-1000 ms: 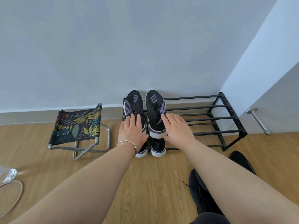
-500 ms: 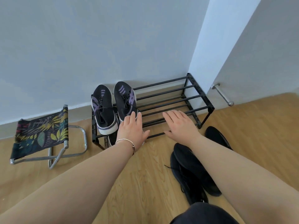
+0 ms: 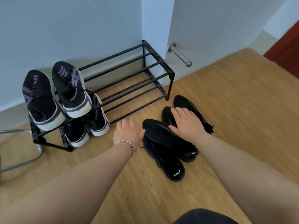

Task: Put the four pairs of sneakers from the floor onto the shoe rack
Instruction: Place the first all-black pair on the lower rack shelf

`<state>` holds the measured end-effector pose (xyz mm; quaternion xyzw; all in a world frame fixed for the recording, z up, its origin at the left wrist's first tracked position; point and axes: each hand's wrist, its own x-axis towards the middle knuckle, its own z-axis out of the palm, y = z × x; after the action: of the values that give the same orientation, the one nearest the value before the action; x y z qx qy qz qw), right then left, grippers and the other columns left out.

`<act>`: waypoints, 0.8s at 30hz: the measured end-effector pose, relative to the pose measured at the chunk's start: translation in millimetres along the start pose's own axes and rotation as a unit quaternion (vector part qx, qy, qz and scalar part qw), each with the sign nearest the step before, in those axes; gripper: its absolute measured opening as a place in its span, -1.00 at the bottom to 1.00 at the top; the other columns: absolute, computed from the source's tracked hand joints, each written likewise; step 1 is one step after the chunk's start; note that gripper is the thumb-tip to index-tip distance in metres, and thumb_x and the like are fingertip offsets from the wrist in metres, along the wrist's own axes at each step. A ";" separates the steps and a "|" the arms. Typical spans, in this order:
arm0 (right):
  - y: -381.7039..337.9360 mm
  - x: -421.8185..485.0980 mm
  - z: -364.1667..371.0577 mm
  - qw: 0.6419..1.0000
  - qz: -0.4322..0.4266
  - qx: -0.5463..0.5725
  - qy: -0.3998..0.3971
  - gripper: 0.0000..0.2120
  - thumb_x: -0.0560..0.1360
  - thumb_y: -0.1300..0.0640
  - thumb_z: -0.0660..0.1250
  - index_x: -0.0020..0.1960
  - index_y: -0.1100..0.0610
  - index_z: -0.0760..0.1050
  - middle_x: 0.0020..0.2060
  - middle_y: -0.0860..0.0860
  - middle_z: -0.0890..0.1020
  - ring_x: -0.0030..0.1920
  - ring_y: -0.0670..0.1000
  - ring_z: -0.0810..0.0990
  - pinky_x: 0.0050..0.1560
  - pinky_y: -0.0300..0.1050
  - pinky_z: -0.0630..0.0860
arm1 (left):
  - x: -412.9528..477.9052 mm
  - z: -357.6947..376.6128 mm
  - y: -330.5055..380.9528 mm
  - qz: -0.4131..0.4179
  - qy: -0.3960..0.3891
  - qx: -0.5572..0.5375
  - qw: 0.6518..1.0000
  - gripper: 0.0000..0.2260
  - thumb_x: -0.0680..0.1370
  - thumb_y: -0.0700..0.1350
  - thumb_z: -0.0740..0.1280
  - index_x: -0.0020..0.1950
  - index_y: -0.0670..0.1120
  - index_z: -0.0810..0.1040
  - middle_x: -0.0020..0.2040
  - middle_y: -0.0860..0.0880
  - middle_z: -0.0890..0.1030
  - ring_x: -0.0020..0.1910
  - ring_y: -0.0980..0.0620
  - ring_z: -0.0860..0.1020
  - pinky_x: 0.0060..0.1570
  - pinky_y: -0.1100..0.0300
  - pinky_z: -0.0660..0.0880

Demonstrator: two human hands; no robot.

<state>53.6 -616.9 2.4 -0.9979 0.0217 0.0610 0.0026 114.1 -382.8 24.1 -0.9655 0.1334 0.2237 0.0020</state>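
A black two-tier shoe rack [image 3: 155, 76] stands against the wall. Its left end holds a pair of black sneakers with purple stripes [image 3: 69, 89] on the top tier and another black, white-soled pair [image 3: 95, 120] on the lower tier. Several all-black sneakers [image 3: 163, 147] lie in a heap on the wooden floor right of the rack's front. My right hand [image 3: 187, 123] rests flat on top of the heap, fingers spread. My left hand [image 3: 127, 133], with a bracelet on the wrist, hovers open just left of the nearest black sneaker's toe.
A metal doorstop [image 3: 179, 54] sticks out from the wall right of the rack. The chrome leg of a folding stool [image 3: 21, 162] shows at the left edge. A dark red door [image 3: 288, 46] is at the far right.
Both hands have left the rack and come down to the right onto the black sneakers on the floor. The view has swung right, so the rack now sits further left.
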 end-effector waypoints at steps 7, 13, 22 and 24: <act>11.4 -18.4 48.8 0.988 0.061 0.102 -0.102 -0.30 0.60 -0.29 0.14 0.57 0.12 0.20 0.39 0.09 0.45 0.37 0.13 0.40 0.28 0.04 0.49 | -2.5 73.8 19.7 -0.094 -0.118 -0.123 0.981 -0.31 0.70 0.29 0.11 0.71 -0.08 0.13 0.64 -0.23 0.30 0.59 -0.27 0.33 0.50 -0.12 0.42; 6.7 -19.9 66.8 0.950 0.149 0.227 -0.152 -0.32 0.54 -0.29 0.26 0.50 0.12 0.33 0.34 0.07 0.51 0.33 0.10 0.48 0.26 0.02 0.50 | -7.4 100.9 31.8 -0.158 -0.185 -0.260 0.934 -0.37 0.71 0.22 0.18 0.66 -0.13 0.24 0.51 -0.24 0.47 0.45 -0.29 0.53 0.42 -0.12 0.53; 5.0 -16.6 78.5 0.927 0.208 0.279 -0.142 -0.51 0.53 -0.20 0.35 0.30 0.12 0.53 0.11 0.03 0.61 0.05 0.02 0.54 -0.02 -0.14 0.40 | -0.5 142.0 46.6 -0.247 -0.180 -0.509 0.805 -0.50 0.58 0.13 0.48 0.33 -0.18 0.49 0.29 -0.27 0.69 0.27 -0.34 0.69 0.34 -0.20 0.61; 6.3 -14.4 78.8 0.925 0.214 0.280 -0.144 -0.54 0.54 -0.19 0.36 0.28 0.11 0.53 0.07 0.02 0.62 0.03 0.03 0.55 -0.04 -0.14 0.41 | 4.2 161.3 45.3 -0.275 -0.175 -0.520 0.789 -0.39 0.51 0.18 0.53 0.25 -0.31 0.49 0.24 -0.39 0.67 0.22 -0.43 0.69 0.26 -0.26 0.65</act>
<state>29.4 -621.9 -74.1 -0.9087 0.2506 0.1942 0.2715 36.5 -417.3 -120.3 -0.7608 -0.2769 0.4143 -0.4157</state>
